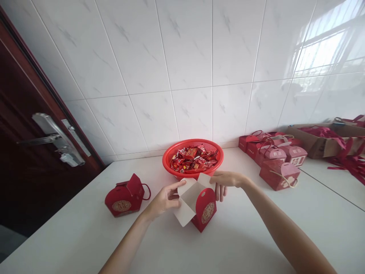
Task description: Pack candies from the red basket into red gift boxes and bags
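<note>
A red paper gift box (207, 208) with a gold round emblem stands on the white table in front of me, its flaps spread and its pale inside showing. My left hand (167, 199) grips its left side at the flaps, thumb and fingers around the edge. At the upper right flap is my right hand (224, 182), fingers bent down over it and closed on the card. Just behind the box sits a red plastic basket (168, 161) holding many red-wrapped candies (192, 158).
Left on the table (85, 224) is another red box (125, 198) with a cord handle. Several red and pink boxes (270, 152) cluster at the right, near a cardboard carton (316, 142) and red ribbons (349, 156). A tiled wall (191, 114) runs behind; a dark door (25, 114) stands left.
</note>
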`<state>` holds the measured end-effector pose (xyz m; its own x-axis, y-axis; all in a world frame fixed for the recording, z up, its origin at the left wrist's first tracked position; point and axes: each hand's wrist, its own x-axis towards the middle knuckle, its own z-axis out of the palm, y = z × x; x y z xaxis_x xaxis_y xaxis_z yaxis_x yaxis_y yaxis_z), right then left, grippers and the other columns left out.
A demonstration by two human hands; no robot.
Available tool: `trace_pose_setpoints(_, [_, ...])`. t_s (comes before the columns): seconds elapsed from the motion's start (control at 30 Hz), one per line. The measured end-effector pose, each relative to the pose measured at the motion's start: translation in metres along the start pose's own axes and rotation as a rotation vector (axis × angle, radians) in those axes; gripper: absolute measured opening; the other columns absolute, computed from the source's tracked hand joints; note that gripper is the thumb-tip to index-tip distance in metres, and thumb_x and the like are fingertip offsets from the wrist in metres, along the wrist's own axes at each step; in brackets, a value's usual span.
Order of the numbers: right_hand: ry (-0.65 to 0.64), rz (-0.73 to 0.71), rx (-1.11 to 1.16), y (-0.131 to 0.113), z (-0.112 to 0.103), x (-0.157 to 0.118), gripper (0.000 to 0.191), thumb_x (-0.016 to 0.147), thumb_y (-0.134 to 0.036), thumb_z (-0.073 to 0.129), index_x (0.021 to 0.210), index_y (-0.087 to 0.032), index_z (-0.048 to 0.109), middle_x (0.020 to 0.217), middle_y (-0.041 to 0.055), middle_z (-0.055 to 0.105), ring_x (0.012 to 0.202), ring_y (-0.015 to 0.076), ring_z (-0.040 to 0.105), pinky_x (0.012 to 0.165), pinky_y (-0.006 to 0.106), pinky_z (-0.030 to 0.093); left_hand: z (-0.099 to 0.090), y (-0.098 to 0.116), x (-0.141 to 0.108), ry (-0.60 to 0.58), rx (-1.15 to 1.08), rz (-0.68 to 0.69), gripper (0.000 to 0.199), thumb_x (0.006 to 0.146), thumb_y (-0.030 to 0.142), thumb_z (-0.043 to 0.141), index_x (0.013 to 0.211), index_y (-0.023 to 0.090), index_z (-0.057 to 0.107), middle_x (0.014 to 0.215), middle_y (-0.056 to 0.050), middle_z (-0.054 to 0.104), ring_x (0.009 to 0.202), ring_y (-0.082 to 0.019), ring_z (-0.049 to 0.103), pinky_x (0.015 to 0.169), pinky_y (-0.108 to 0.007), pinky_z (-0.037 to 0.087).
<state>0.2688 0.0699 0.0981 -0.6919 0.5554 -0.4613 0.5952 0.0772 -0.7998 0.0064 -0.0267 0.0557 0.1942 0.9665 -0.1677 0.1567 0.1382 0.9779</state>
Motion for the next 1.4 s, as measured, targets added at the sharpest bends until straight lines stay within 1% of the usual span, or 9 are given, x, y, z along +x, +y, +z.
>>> trace_pose_setpoints(0.5, [-0.149, 0.221, -0.07, 0.019, -0.009, 0.017, 0.043, 0.08, -0.041, 0.044, 0.06, -0.011, 0.068, 0.061, 0.0131, 0.07, 0.05, 0.0193, 0.067, 0.055, 0.03, 0.053, 0.004, 0.002, 0.001, 0.017, 0.014, 0.024, 0.085, 0.058, 0.022, 0.078, 0.14, 0.018, 0.056, 0.126, -0.012, 0.067, 0.11, -0.029, 0.061, 0.09, -0.036, 0.048])
trace_pose_setpoints(0.6, [-0.052, 0.143, -0.062, 0.02, -0.011, 0.015, 0.042, 0.083, -0.046, 0.05, 0.064, -0.012, 0.067, 0.065, 0.0118, 0.071, 0.052, 0.0189, 0.067, 0.054, 0.03, 0.053, 0.004, 0.003, 0.001, 0.018, 0.04, 0.052, 0.084, 0.059, 0.023, 0.079, 0.139, 0.018, 0.057, 0.125, -0.012, 0.067, 0.109, -0.028, 0.062, 0.092, -0.037, 0.048])
trace_pose_setpoints(0.73, [0.195, -0.037, -0.082, 0.017, -0.018, 0.004, 0.04, 0.082, -0.053, 0.062, 0.068, -0.016, 0.061, 0.067, 0.008, 0.071, 0.054, 0.0172, 0.065, 0.055, 0.029, 0.053, -0.004, 0.01, 0.0, 0.048, 0.191, 0.114, 0.076, 0.064, 0.031, 0.082, 0.136, 0.018, 0.06, 0.117, -0.01, 0.071, 0.101, -0.026, 0.064, 0.091, -0.036, 0.049])
trace_pose_setpoints(0.87, [0.446, -0.209, -0.092, 0.007, -0.021, -0.01, 0.038, 0.085, -0.048, 0.062, 0.063, -0.017, 0.056, 0.061, 0.0042, 0.066, 0.05, 0.0134, 0.06, 0.051, 0.026, 0.048, -0.01, 0.031, 0.017, 0.33, 0.473, 0.278, 0.041, 0.073, 0.04, 0.076, 0.108, 0.02, 0.076, 0.093, -0.007, 0.074, 0.08, -0.022, 0.064, 0.081, -0.033, 0.05])
trace_pose_setpoints(0.93, [0.533, -0.306, -0.077, 0.0, -0.02, -0.015, 0.036, 0.085, -0.047, 0.061, 0.064, -0.018, 0.055, 0.062, 0.0037, 0.067, 0.05, 0.0125, 0.059, 0.05, 0.025, 0.047, -0.009, 0.044, 0.034, 0.413, 0.548, 0.392, 0.03, 0.075, 0.039, 0.073, 0.098, 0.02, 0.079, 0.092, -0.007, 0.074, 0.083, -0.023, 0.064, 0.082, -0.033, 0.049])
trace_pose_setpoints(1.03, [0.571, -0.435, -0.036, -0.007, -0.017, -0.016, 0.035, 0.084, -0.049, 0.061, 0.068, -0.018, 0.056, 0.064, 0.003, 0.068, 0.051, 0.0126, 0.059, 0.052, 0.026, 0.048, -0.005, 0.06, 0.067, 0.277, 0.58, 0.444, 0.025, 0.073, 0.037, 0.074, 0.091, 0.022, 0.079, 0.098, -0.007, 0.075, 0.094, -0.026, 0.064, 0.086, -0.031, 0.046])
trace_pose_setpoints(1.17, [0.562, -0.514, 0.051, -0.009, -0.014, -0.013, 0.034, 0.08, -0.05, 0.064, 0.069, -0.018, 0.059, 0.064, 0.0022, 0.065, 0.054, 0.0138, 0.059, 0.055, 0.027, 0.05, -0.004, 0.064, 0.102, 0.028, 0.581, 0.248, 0.02, 0.068, 0.036, 0.076, 0.056, 0.021, 0.069, 0.058, 0.0, 0.063, 0.064, -0.02, 0.056, 0.065, -0.028, 0.04])
trace_pose_setpoints(1.27, [0.599, -0.538, 0.096, -0.006, -0.016, -0.008, 0.032, 0.079, -0.048, 0.065, 0.07, -0.017, 0.061, 0.067, 0.0028, 0.066, 0.056, 0.0144, 0.06, 0.056, 0.028, 0.051, -0.008, 0.057, 0.115, 0.071, 0.545, 0.263, 0.041, 0.074, 0.042, 0.069, 0.043, 0.02, 0.053, 0.044, 0.004, 0.042, 0.051, -0.014, 0.042, 0.059, -0.028, 0.032])
trace_pose_setpoints(1.4, [0.698, -0.575, 0.133, -0.002, -0.021, 0.01, 0.027, 0.08, -0.044, 0.062, 0.08, -0.017, 0.064, 0.076, 0.005, 0.069, 0.066, 0.0174, 0.063, 0.062, 0.03, 0.051, -0.015, 0.047, 0.12, 0.195, 0.443, 0.308, 0.044, 0.079, 0.055, 0.063, 0.055, 0.019, 0.057, 0.052, 0.002, 0.05, 0.058, -0.016, 0.046, 0.059, -0.028, 0.033])
